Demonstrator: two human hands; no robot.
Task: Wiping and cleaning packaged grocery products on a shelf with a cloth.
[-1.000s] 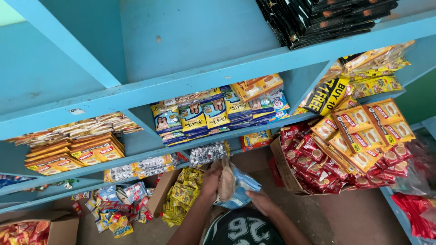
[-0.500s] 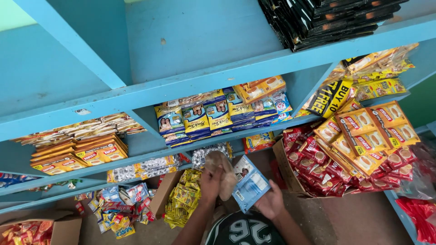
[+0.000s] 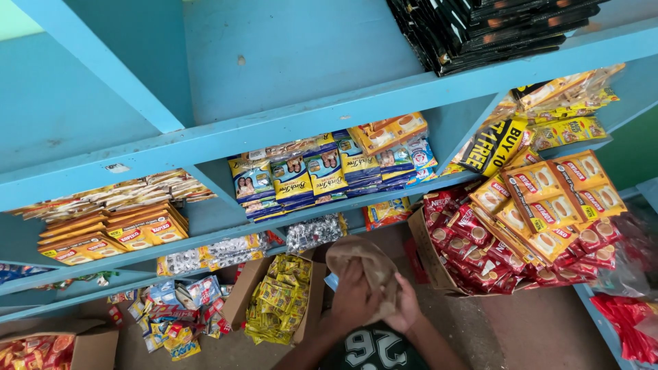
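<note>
Brown crumpled paper bag (image 3: 367, 267) sits gripped in both our hands, left hand (image 3: 353, 298) and right hand (image 3: 404, 312); squeezing harder could tear it.

Both hands meet low in the middle: the left hand (image 3: 353, 294) and right hand (image 3: 406, 308) close around a paper bag (image 3: 367, 264), with what may be a sachet (image 3: 332, 281) tucked behind it. A carton of packets (image 3: 277, 301) lies just left, an open box of sachets (image 3: 473, 240) right, and shelves (image 3: 329, 113) rise behind.
</note>
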